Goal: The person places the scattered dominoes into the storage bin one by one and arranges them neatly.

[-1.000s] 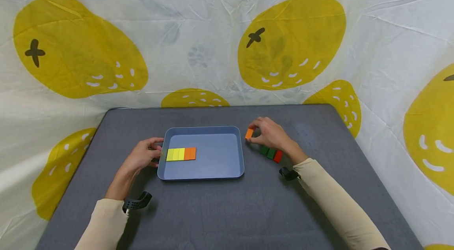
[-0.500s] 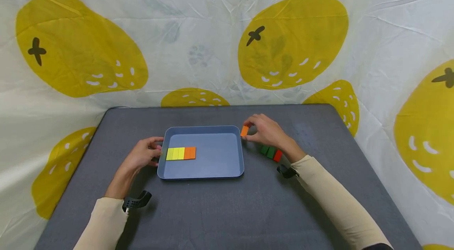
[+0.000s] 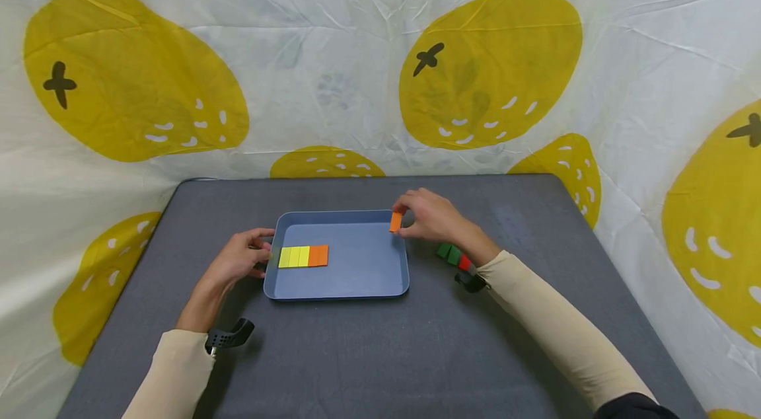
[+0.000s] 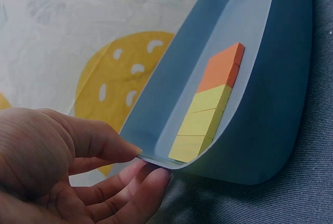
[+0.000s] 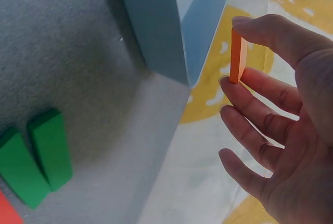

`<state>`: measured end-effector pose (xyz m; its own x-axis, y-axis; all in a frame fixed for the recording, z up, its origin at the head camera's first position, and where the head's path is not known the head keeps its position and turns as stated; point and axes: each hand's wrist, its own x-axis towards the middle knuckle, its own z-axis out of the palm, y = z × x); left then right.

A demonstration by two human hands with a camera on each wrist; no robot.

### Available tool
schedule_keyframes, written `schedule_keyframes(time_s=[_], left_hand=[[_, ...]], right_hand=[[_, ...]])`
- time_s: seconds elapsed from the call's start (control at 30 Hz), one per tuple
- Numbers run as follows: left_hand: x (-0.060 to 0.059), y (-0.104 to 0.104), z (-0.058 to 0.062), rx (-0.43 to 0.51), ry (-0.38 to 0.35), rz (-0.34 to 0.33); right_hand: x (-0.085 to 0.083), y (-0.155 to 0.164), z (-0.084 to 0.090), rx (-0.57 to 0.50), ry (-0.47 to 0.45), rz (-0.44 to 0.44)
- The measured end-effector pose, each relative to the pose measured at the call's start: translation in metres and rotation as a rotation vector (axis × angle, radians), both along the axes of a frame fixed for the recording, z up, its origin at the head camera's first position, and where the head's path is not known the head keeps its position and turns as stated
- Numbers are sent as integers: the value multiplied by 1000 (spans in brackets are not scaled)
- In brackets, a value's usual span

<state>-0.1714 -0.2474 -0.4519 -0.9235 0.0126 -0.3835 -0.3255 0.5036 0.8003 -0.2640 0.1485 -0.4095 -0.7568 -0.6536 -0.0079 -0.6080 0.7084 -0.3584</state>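
Orange is the block [image 3: 395, 222] that I have in the right hand [image 3: 433, 215], pinched between thumb and fingers, in the air by the far right corner of the blue tray [image 3: 368, 267]. With the left hand [image 3: 240, 257] I grip the tray's left rim. Inside, near this rim, I see from afar three yellow blocks [image 3: 294, 257] and two orange blocks [image 3: 318, 256], joined in one row. Rightward of the tray, two green blocks [image 3: 454, 254] and one red block [image 3: 465, 262] lie on the grey table [image 3: 357, 353].
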Motion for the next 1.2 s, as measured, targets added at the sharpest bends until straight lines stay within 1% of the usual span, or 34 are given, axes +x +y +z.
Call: schedule_keyframes(time_s=[0.37, 0.57, 0.73, 0.97, 1.2], left_hand=[[1, -1, 0, 4, -9, 9], [2, -1, 0, 3, -11, 9], [1, -1, -2, 1, -8, 8], [0, -1, -2, -1, 2, 0], [0, 0, 0, -5, -14, 2]], right_hand=[[1, -34, 3, 111, 23, 126], [0, -51, 7, 139, 24, 167], [0, -65, 9, 162, 34, 217], [-1, -85, 10, 197, 10, 247], [-2, -103, 9, 243, 10, 284]])
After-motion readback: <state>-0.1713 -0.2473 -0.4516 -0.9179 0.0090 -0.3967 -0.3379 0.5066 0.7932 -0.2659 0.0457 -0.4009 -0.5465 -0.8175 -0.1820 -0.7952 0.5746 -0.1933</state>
